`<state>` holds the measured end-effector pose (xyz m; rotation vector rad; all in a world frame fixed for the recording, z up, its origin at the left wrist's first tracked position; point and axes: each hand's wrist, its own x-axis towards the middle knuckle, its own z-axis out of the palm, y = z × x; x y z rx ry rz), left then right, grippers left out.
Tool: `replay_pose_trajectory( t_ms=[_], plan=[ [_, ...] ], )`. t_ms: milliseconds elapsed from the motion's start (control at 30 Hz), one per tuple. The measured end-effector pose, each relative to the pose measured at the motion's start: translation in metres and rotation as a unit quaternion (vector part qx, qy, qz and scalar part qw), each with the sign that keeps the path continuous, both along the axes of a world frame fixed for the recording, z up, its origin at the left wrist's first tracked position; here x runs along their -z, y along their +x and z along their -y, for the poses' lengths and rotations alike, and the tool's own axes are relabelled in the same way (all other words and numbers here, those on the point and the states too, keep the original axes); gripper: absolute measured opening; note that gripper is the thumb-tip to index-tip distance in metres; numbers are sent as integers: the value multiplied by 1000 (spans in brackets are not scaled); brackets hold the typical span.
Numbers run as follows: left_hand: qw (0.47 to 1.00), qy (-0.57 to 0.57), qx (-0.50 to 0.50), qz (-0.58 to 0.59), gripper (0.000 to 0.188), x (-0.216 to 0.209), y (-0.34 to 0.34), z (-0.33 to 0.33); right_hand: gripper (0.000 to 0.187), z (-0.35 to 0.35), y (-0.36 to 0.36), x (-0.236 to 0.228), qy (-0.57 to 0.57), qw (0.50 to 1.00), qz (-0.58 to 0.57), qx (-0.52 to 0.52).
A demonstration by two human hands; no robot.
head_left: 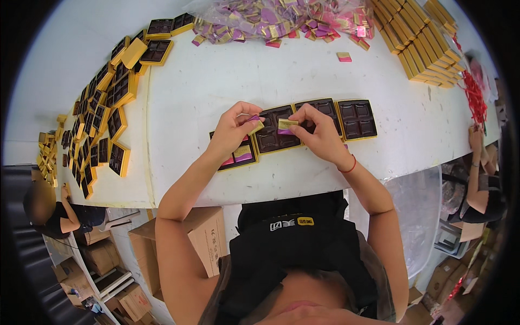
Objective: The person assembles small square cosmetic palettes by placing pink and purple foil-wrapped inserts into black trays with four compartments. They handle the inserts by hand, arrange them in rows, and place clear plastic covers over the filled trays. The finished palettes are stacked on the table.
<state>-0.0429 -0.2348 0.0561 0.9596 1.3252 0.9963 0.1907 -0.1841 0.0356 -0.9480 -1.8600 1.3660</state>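
A row of shallow gold boxes with dark brown compartment trays lies across the white table before me. My left hand (234,130) pinches a purple-and-gold wrapped chocolate (257,127) above the second box (279,142) from the left. Over the same box, my right hand (320,132) grips another gold-and-purple wrapped chocolate (287,124) between thumb and fingers. Under my left wrist, the leftmost box (238,166) holds pink and purple wrapped pieces, partly hidden. Bare compartments show in the rightmost box (356,119); my right hand partly covers the box beside it (318,108).
A heap of wrapped chocolates (265,24) in clear plastic lies at the far edge, with one loose piece (344,57) nearer. Gold boxes (420,46) are stacked far right beside red ribbons (474,97). Open boxes (116,123) pile up left. People work at both sides.
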Motion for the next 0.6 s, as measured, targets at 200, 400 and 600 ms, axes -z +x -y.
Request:
replay_pose_trajectory(
  t_ms=[200,400,600],
  plan=[
    [984,115,9,-136,16,-2,1,-10,17,10,9,2,82,996,8,15],
    [986,133,-95,-22,5,7,6,-10,24,15,5,2,185,981,50,5],
    [945,234,-78,-215,13,39,11,-5,22,13,0,8,340,933,114,16]
  ],
)
